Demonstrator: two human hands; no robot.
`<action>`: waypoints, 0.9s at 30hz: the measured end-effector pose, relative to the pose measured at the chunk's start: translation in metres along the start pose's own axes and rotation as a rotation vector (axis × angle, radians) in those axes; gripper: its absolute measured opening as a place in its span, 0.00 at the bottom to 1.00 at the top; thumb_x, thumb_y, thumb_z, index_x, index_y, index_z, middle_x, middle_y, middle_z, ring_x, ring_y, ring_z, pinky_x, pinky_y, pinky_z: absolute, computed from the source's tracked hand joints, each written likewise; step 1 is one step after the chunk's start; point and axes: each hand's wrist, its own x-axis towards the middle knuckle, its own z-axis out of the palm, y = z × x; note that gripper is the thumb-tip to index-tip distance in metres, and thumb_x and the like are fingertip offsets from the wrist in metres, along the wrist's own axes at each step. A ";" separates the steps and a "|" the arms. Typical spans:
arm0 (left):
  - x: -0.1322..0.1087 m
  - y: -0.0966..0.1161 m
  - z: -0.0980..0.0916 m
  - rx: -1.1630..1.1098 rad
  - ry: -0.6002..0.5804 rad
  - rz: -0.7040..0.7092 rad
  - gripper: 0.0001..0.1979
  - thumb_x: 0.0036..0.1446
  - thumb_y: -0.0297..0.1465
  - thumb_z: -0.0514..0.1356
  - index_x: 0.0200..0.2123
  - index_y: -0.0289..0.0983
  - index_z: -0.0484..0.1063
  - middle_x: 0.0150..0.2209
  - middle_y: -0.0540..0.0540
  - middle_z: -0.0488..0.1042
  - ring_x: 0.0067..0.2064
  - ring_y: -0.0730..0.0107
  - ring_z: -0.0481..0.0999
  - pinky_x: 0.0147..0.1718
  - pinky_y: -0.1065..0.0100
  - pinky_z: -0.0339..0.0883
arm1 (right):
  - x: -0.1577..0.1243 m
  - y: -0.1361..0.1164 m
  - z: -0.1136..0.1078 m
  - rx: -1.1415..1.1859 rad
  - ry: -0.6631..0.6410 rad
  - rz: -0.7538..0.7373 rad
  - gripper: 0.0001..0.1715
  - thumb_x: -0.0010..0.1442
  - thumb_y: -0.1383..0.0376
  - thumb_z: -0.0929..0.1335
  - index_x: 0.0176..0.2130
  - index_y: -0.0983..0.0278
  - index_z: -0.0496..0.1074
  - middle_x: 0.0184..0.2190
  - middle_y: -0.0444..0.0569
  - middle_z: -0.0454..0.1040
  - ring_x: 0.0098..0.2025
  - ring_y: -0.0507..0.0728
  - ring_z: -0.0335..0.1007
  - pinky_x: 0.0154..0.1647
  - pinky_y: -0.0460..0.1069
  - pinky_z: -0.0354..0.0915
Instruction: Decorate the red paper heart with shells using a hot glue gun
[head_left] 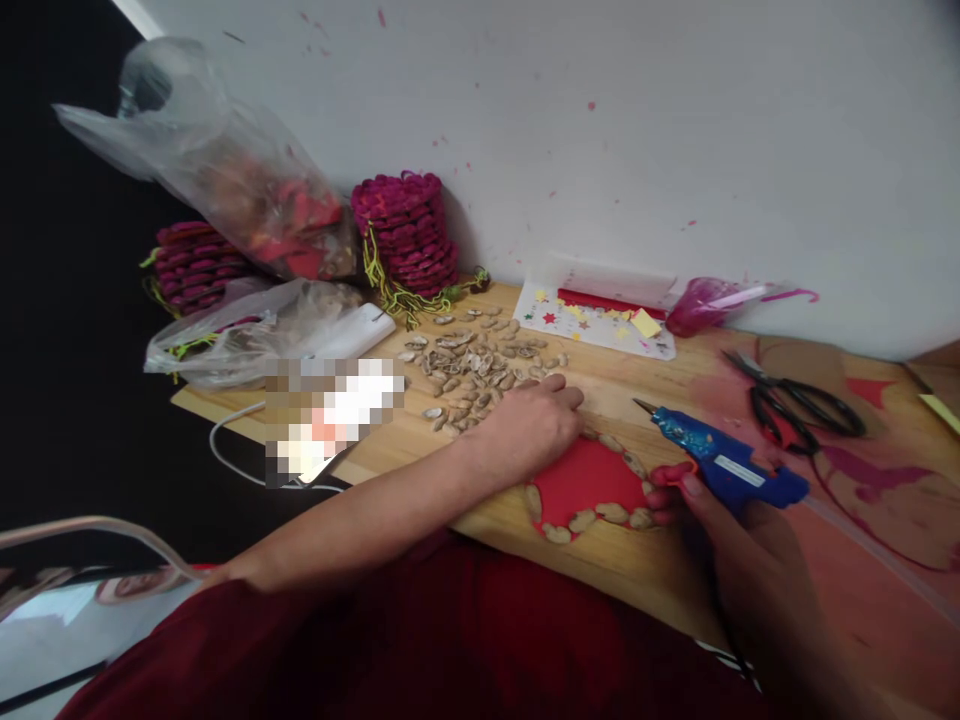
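Note:
My right hand (712, 500) grips a blue glue gun (720, 460), its nozzle pointing left over the wooden table (615, 560). Below the nozzle lies a red paper circle (585, 480) rimmed with nut shells. My left hand (532, 420) rests knuckles up at the circle's upper left edge, fingers curled beside a pile of loose nut shells (480, 365). Whether those fingers hold a shell is hidden.
Black scissors (802, 405) lie at the right. A star sticker sheet (592, 325) and a pink wrapper (697, 305) sit by the wall. Plastic bags (247, 330), magenta woven baskets (409, 235) and a white cable (232, 455) crowd the left.

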 end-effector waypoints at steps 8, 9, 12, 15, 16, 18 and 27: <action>-0.011 -0.006 0.002 -0.507 0.296 -0.193 0.06 0.59 0.23 0.63 0.34 0.35 0.81 0.36 0.44 0.76 0.41 0.63 0.73 0.41 0.66 0.66 | 0.000 -0.001 0.002 0.075 -0.018 -0.042 0.14 0.59 0.53 0.73 0.36 0.61 0.77 0.30 0.47 0.80 0.31 0.56 0.76 0.37 0.49 0.71; -0.013 -0.007 0.001 -0.675 0.336 -0.247 0.04 0.58 0.24 0.65 0.34 0.36 0.81 0.34 0.45 0.77 0.39 0.66 0.74 0.40 0.67 0.66 | -0.001 -0.002 0.003 0.096 -0.016 -0.044 0.14 0.60 0.53 0.73 0.35 0.61 0.77 0.30 0.47 0.80 0.31 0.55 0.76 0.36 0.49 0.70; -0.019 -0.005 -0.002 -1.217 0.348 -0.434 0.03 0.53 0.29 0.70 0.32 0.36 0.82 0.30 0.48 0.77 0.32 0.73 0.73 0.34 0.71 0.65 | -0.006 -0.006 0.004 0.164 -0.034 -0.067 0.14 0.63 0.53 0.71 0.35 0.61 0.76 0.30 0.47 0.79 0.30 0.54 0.76 0.34 0.48 0.70; -0.025 0.000 -0.002 -1.726 0.313 -0.659 0.12 0.45 0.34 0.75 0.30 0.34 0.81 0.25 0.50 0.75 0.25 0.78 0.67 0.26 0.74 0.60 | -0.017 -0.015 0.003 0.191 -0.135 -0.127 0.15 0.64 0.52 0.69 0.38 0.60 0.75 0.31 0.47 0.80 0.27 0.53 0.74 0.28 0.47 0.68; -0.027 0.002 -0.001 -1.855 0.305 -0.710 0.15 0.40 0.35 0.77 0.29 0.33 0.80 0.24 0.50 0.74 0.24 0.79 0.67 0.24 0.75 0.59 | -0.022 -0.019 0.002 0.166 -0.180 -0.141 0.16 0.64 0.51 0.69 0.38 0.61 0.75 0.30 0.47 0.79 0.24 0.52 0.72 0.26 0.47 0.66; -0.031 0.005 0.001 -2.028 0.291 -0.744 0.18 0.35 0.34 0.79 0.28 0.32 0.79 0.23 0.50 0.72 0.24 0.79 0.67 0.23 0.76 0.59 | -0.034 -0.027 0.002 0.122 -0.260 -0.177 0.19 0.65 0.49 0.68 0.38 0.62 0.74 0.26 0.46 0.78 0.20 0.51 0.68 0.21 0.47 0.63; -0.039 0.019 0.001 -2.173 0.174 -0.700 0.15 0.41 0.29 0.77 0.30 0.31 0.77 0.24 0.49 0.71 0.25 0.80 0.66 0.22 0.79 0.60 | -0.062 -0.040 0.006 -0.122 -0.316 -0.284 0.23 0.68 0.48 0.63 0.33 0.63 0.72 0.23 0.45 0.74 0.21 0.50 0.66 0.21 0.46 0.61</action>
